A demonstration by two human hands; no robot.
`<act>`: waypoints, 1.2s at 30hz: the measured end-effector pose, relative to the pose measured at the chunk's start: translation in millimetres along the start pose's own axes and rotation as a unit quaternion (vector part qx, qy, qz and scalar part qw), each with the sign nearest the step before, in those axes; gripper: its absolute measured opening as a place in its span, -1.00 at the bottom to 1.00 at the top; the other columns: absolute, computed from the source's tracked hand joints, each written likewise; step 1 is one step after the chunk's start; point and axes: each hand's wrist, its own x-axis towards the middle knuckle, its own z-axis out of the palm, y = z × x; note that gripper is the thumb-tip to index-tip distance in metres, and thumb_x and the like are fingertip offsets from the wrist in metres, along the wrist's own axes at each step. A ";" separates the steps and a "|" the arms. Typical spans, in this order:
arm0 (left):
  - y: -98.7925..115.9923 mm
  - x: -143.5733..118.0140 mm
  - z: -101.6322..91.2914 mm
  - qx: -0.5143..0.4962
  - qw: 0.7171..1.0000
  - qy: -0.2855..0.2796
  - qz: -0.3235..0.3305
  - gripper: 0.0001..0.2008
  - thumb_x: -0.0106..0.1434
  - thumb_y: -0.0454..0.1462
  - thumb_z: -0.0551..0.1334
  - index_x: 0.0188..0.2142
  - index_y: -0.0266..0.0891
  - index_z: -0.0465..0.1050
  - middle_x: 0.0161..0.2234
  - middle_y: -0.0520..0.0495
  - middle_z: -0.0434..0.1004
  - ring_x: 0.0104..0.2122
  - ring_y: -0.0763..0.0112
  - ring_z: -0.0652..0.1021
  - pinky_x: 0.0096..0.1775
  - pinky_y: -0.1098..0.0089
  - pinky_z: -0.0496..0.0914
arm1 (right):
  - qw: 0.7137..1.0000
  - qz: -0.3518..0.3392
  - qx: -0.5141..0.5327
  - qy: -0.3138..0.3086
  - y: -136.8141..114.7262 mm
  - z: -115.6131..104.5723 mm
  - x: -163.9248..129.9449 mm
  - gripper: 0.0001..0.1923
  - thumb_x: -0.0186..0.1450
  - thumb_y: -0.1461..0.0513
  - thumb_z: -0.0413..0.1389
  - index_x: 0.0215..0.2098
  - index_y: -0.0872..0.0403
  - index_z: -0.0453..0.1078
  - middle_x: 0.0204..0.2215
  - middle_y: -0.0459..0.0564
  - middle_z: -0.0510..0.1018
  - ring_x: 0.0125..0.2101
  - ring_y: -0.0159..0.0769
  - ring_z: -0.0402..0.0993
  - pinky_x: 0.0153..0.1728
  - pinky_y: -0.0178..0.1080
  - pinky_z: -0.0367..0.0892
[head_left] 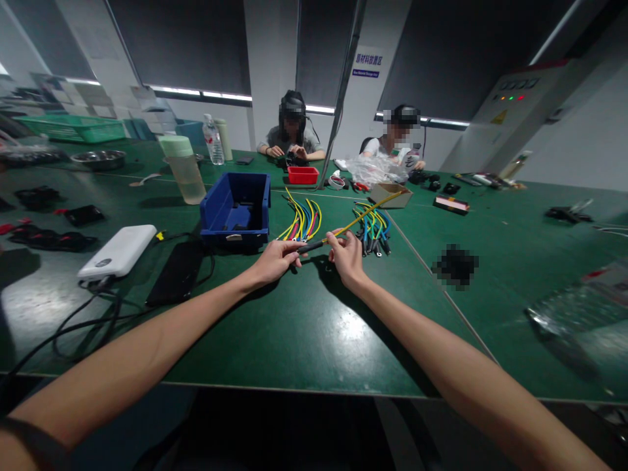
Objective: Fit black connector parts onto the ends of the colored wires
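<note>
We pinch the black sleeve (310, 247) with our left hand (275, 260); our right hand (347, 256) grips the yellow wire (367, 212) just beside it, above the table (294, 333); sleeving seems underway; sliding further calls for steady alignment.

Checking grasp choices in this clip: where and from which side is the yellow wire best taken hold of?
Grip the yellow wire along its bare middle stretch, coming from above. It slants up and away over the green table, with air under it there. Its near end is already pinched by the left hand at the black sleeve and by the right hand.
</note>
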 end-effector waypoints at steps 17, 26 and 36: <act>-1.6 0.7 0.0 0.014 1.000 0.005 0.001 -0.65 0.19 -0.37 0.11 -0.04 -0.40 0.45 -0.38 -0.13 0.57 -0.47 0.45 0.52 -0.32 0.38 0.41 | 1.000 0.012 -0.003 -0.017 4.1 0.5 1.8 -0.64 0.14 -0.03 0.14 -0.32 0.08 0.26 -0.59 -0.14 0.47 -0.76 -0.47 0.25 -0.74 -0.40 0.12; 0.2 0.1 -1.0 0.024 1.000 -0.007 -0.004 -0.66 0.19 -0.39 0.10 -0.05 -0.40 0.44 -0.41 -0.11 0.56 -0.45 0.43 0.52 -0.30 0.37 0.40 | 1.000 0.013 0.002 -0.021 4.4 0.5 2.1 -0.64 0.13 -0.02 0.15 -0.32 0.07 0.26 -0.62 -0.17 0.44 -0.76 -0.48 0.23 -0.74 -0.40 0.13; 0.6 0.1 -1.1 0.035 0.999 -0.013 -0.002 -0.65 0.20 -0.38 0.09 -0.04 -0.41 0.43 -0.43 -0.11 0.55 -0.44 0.43 0.51 -0.29 0.38 0.39 | 1.000 0.016 -0.006 -0.024 3.1 0.4 1.2 -0.64 0.12 -0.02 0.15 -0.33 0.08 0.26 -0.62 -0.16 0.43 -0.77 -0.47 0.23 -0.75 -0.40 0.12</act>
